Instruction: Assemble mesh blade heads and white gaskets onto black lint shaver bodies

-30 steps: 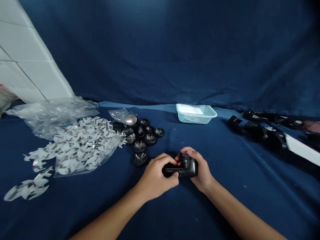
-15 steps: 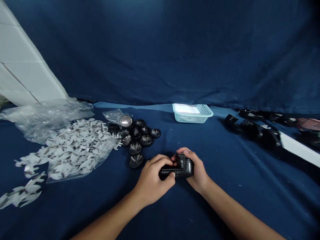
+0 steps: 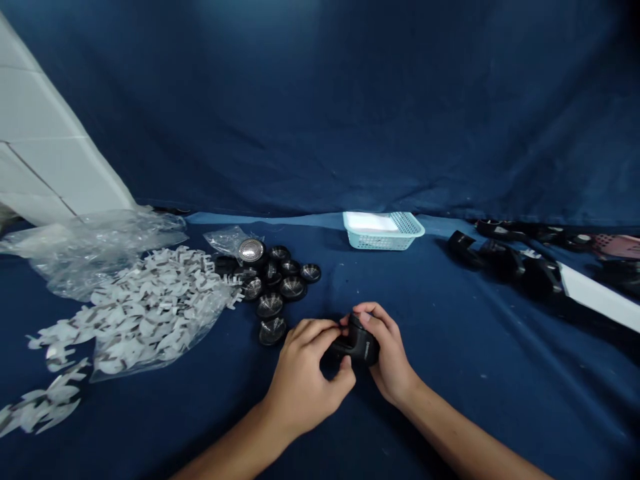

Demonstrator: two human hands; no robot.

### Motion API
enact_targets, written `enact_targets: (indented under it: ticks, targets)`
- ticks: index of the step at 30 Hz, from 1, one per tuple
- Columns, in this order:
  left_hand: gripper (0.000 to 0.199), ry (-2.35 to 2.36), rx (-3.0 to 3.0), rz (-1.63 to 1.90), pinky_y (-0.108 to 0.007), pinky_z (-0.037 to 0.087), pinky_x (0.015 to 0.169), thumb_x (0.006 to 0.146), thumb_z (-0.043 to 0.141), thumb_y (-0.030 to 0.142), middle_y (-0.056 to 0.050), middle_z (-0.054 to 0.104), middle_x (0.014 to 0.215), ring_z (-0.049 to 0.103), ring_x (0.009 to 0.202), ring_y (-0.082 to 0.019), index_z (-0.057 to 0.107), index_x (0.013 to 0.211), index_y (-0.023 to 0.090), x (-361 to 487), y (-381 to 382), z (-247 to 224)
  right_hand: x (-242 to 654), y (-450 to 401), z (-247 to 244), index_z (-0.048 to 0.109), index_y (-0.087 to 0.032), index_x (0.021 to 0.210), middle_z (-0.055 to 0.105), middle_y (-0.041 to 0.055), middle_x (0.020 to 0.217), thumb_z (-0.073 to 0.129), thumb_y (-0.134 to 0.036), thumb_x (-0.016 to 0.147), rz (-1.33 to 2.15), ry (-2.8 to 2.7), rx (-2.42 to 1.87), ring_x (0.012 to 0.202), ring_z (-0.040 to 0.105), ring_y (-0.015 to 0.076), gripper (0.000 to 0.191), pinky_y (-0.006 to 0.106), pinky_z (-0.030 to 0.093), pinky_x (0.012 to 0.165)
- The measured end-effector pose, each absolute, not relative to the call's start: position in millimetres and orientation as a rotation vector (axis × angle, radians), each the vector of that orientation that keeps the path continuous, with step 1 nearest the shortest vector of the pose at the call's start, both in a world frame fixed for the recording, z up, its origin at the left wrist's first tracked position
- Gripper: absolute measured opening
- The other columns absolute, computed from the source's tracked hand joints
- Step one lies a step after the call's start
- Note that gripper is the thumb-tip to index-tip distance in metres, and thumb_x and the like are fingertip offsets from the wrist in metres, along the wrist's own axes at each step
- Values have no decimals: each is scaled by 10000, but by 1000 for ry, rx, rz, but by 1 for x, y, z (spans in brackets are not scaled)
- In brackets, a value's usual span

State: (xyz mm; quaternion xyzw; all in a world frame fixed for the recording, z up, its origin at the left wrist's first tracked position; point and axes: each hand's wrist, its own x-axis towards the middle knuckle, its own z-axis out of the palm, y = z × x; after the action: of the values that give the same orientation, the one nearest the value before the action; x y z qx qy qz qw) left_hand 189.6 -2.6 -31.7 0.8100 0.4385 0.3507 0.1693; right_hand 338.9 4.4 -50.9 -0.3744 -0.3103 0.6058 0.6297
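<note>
A black fabric shaver (image 3: 363,348) with small pale lettering is held low over the blue cloth, between both hands. My left hand (image 3: 307,367) is closed around its handle end, thumb below and fingers above, covering much of that part. Around the other end wraps my right hand (image 3: 387,343), its thumb and fingers on the round head at the top. To the left of my hands lies a group of round black shaver heads (image 3: 271,305) with metal mesh faces; the nearest one (image 3: 273,331) is just beyond my left fingers.
White plastic blade-like pieces (image 3: 150,300) are heaped on a clear bag at left, with crumpled clear plastic (image 3: 110,240) behind. A light-blue basket (image 3: 383,241) holding something white stands at the back. Black shaver bodies (image 3: 500,259) and a white strip (image 3: 595,293) lie at right.
The fabric shaver has turned in my hands, so its lettered side faces me more and the ribbed edge of its head no longer shows. Both hands have shifted slightly lower in view.
</note>
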Motion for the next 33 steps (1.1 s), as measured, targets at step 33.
enact_targets:
  ticks: [33]
  targets:
    - [386, 1214, 2321, 887, -472, 445, 964, 778, 579, 168, -27, 691, 1189, 587, 1099, -253, 666, 1149, 230, 190, -4, -26, 344, 8, -55, 646, -236, 855, 703, 2, 791, 721, -370, 757, 1468, -730, -863, 734, 604, 191, 182, 284, 444, 662]
